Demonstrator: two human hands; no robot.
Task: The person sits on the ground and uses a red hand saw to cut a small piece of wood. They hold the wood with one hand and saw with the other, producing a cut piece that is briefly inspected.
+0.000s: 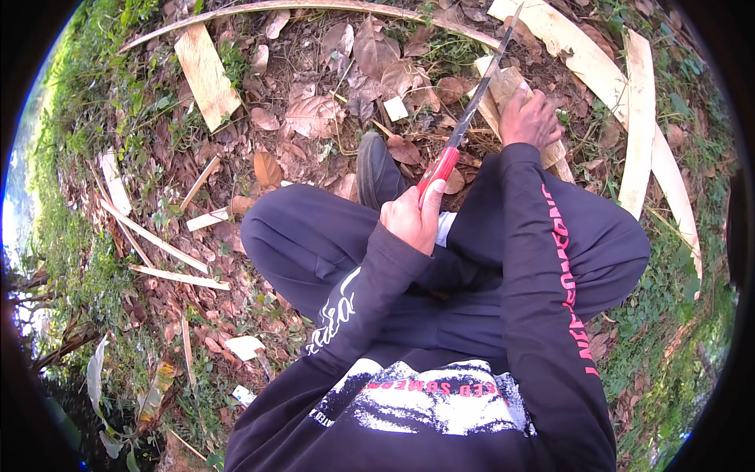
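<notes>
My left hand [410, 216] is closed round the red handle of a saw [477, 101], in front of my crossed legs. Its long, narrow dark blade tapers up and to the right. The teeth are too small to make out. Just right of the blade, my right hand [532, 119] lies with bent fingers over a pale wooden piece [510, 81], gripping it against the ground. The blade passes across this wood near its left edge; I cannot tell whether it touches. Part of the wood is hidden under my hand and sleeve.
Long pale wood strips [641, 118] lie at the right, and a curved strip [314, 5] runs across the far side. A flat board [207, 77] lies at the far left, with several thin sticks [157, 237] nearer. Dry leaves [314, 116] and grass cover the ground.
</notes>
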